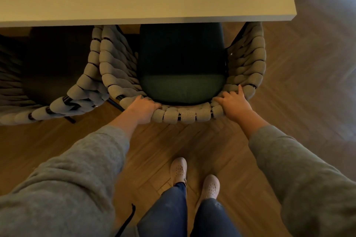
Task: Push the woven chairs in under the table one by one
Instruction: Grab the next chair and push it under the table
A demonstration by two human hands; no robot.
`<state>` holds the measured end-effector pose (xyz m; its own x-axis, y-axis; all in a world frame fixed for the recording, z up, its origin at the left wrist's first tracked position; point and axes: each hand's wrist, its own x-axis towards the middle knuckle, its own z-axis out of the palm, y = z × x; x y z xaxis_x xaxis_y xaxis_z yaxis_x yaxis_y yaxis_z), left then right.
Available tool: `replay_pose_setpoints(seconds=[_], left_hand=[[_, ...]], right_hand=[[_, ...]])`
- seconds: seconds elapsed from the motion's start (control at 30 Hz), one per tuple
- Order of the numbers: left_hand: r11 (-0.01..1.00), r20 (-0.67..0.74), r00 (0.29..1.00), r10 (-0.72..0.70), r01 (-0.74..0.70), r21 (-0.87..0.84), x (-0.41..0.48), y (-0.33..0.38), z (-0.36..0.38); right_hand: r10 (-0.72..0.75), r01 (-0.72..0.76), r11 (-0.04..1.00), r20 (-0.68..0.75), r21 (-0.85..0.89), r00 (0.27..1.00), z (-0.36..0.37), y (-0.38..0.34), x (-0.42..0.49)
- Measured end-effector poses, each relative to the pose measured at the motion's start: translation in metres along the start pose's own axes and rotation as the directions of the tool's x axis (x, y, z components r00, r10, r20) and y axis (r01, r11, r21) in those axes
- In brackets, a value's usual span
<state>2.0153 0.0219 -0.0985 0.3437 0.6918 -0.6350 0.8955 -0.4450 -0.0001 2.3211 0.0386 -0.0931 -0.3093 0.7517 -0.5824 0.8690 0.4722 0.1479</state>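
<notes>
A woven chair (183, 115) with thick grey rope wrapping and a dark green seat cushion (182, 75) stands in front of me, its front half under the pale table (146, 19). My left hand (143, 108) grips the left part of the chair's back rim, fingers curled over it. On the right part of the rim rests my right hand (234, 105), its fingers spread over the weave. A second woven chair (57, 106) stands to the left, touching the first, also partly under the table.
The table's right corner (293, 15) ends above the chair's right arm. Wooden herringbone floor (300, 86) lies open to the right and behind. My feet in pale perforated shoes (194, 181) stand just behind the chair.
</notes>
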Motion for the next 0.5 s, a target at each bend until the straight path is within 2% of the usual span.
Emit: replay_pose_setpoints(seconds=[0.1, 0.17, 0.23, 0.27, 0.33, 0.4, 0.5], left_hand=[[0.999, 0.174, 0.984, -0.029, 0.035, -0.031, -0.003, 0.003, -0.013], [0.974, 0.359, 0.930, -0.086, 0.154, -0.167, -0.002, 0.010, -0.028], [0.907, 0.443, 0.892, -0.093, 0.260, -0.332, 0.006, 0.022, -0.047], [0.881, 0.419, 0.905, -0.080, 0.261, -0.395, 0.012, 0.030, -0.058], [0.854, 0.310, 0.947, -0.088, 0.232, -0.466, 0.030, 0.049, -0.083], [0.867, 0.191, 0.972, -0.138, 0.211, -0.451, 0.050, 0.071, -0.108], [0.916, 0.055, 0.989, -0.138, 0.149, -0.374, 0.084, 0.110, -0.147]], right_hand=[[-0.050, 0.049, 0.997, 0.007, 0.064, 0.999, 0.002, 0.007, -0.002], [-0.110, 0.105, 0.987, 0.034, 0.124, 0.993, 0.002, 0.014, -0.001], [-0.150, 0.128, 0.968, 0.087, 0.217, 0.985, -0.006, 0.027, 0.000], [-0.157, 0.128, 0.955, 0.090, 0.268, 0.984, -0.013, 0.035, -0.001], [-0.143, 0.140, 0.938, -0.013, 0.317, 0.990, -0.027, 0.059, -0.004], [-0.088, 0.131, 0.946, -0.154, 0.295, 0.984, -0.038, 0.092, -0.008], [0.002, 0.065, 0.952, -0.219, 0.299, 0.976, -0.040, 0.157, -0.016]])
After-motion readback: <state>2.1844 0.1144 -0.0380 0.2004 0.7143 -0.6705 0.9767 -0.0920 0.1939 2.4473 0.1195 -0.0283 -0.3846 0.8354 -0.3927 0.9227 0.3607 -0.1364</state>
